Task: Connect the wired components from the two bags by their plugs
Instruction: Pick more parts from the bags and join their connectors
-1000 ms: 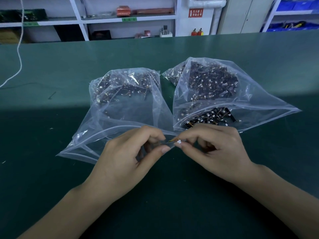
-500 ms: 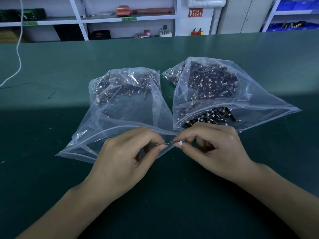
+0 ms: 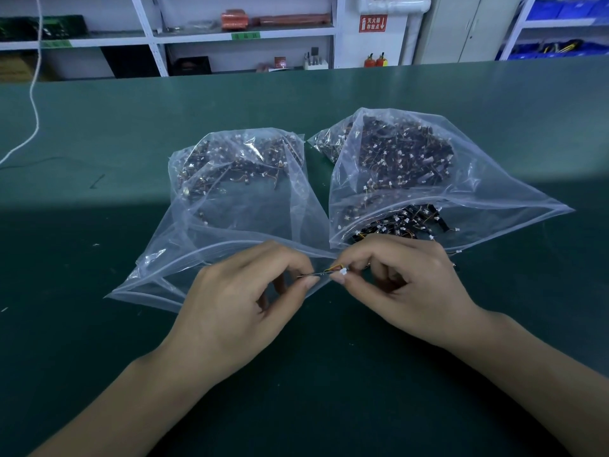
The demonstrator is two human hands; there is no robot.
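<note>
Just before the left bag (image 3: 230, 206), both hands' fingers stay clamped: left hand (image 3: 244, 301) has drawn its wire (image 3: 311, 274) from the right hand's (image 3: 405, 288) plug (image 3: 342, 272), likely still unjoined.

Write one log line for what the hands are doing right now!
left hand: pinches thin dark part | right hand: pinches white plug | plugs: mating unclear | left bag, right bag: open on table
</note>
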